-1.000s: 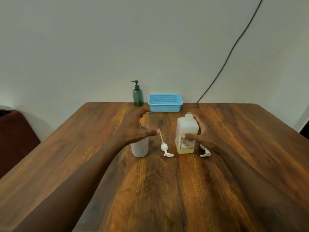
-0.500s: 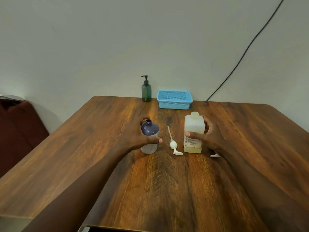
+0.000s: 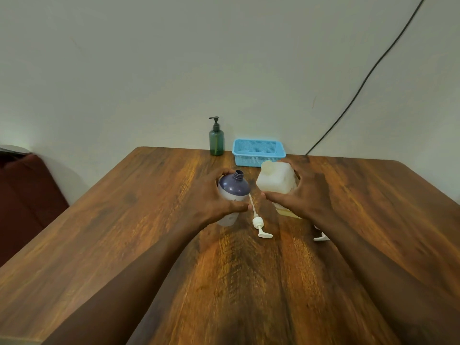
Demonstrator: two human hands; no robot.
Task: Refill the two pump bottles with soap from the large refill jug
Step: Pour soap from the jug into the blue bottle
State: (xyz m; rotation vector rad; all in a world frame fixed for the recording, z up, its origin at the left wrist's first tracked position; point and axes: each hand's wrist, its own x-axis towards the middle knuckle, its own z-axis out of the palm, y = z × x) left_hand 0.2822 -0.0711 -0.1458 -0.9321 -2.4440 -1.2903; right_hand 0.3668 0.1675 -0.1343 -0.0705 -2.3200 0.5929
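Jug (image 3: 276,181) and bottle (image 3: 234,189) now tilted inward | wooden table (image 3: 139,220) | pale wall (image 3: 174,70)

Glossy grained wood table (image 3: 149,220); translucent plastic jug (image 3: 276,181); perforated plastic basket (image 3: 257,153).

Wooden table (image 3: 119,220) bears green pump bottle (image 3: 216,141), blue basket (image 3: 258,155) — and a white pump (image 3: 258,224).

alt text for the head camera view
Left hand grips an open purple-topped bottle, right hand a white refill jug, both tipped toward each other at a wooden table. A white pump head lies between them; a green pump bottle and blue basket stand behind.
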